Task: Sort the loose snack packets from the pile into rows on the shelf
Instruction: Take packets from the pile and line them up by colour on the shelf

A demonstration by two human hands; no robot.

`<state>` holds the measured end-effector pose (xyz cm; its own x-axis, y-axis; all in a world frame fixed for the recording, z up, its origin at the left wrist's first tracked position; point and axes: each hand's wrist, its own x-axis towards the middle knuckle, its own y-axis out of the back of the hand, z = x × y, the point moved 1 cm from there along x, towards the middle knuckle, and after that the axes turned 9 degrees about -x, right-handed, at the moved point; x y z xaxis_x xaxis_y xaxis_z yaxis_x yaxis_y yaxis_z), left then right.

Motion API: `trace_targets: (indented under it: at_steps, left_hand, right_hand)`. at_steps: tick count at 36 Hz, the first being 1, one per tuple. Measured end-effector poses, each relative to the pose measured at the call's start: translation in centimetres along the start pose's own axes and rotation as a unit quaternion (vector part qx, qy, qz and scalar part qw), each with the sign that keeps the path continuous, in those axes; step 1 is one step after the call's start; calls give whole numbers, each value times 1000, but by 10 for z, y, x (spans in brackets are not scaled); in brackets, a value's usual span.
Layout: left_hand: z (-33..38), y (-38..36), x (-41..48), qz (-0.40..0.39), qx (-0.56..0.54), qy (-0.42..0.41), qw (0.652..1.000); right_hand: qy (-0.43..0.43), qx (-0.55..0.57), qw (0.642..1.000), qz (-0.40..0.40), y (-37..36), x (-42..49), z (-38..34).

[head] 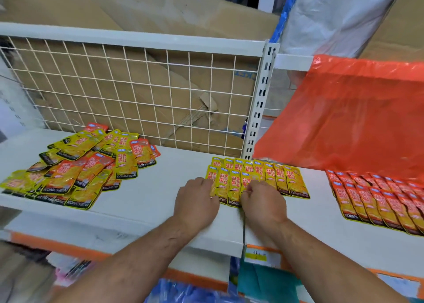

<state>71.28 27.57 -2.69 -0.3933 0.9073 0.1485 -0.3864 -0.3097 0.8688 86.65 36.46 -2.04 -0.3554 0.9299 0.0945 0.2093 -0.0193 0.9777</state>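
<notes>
Head view — close, down onto shelf.

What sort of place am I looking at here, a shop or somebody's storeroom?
Most likely a shop being stocked: white metal shelving with a wire mesh back, a price label on the shelf edge, identical snack packets laid in rows, and cardboard boxes behind.

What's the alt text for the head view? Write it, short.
The left hand and right hand pinch yellow snack packets in a row on the shelf. A loose pile lies left; orange packet rows lie right.
</notes>
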Motion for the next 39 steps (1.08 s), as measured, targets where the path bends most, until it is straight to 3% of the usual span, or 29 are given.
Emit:
trace_targets:
  at_steps: [5, 8, 13, 25, 35, 39]
  left_hand:
    - [-2, 12, -31, 13, 25, -3, 1000]
    - [-10, 17, -52, 32, 18, 19, 999]
    - [-26, 32, -84, 53, 55, 45, 996]
    - [-90, 60, -96, 69, 8, 110, 992]
    - [-198, 108, -44, 88, 1, 96, 992]
    - [-239, 134, -18, 80, 72, 95, 990]
  right_hand:
    - [165, -27, 985, -32, -8, -25, -16]
    - [210, -21, 976, -51, -8, -40, -27]
    - [226, 7, 971, -79, -9, -58, -47]
    - [283, 8, 955, -93, -21, -55, -123]
    - [246, 19, 963, -108, -46, -9, -237]
    - [210, 32, 972, -100, -53, 11, -278]
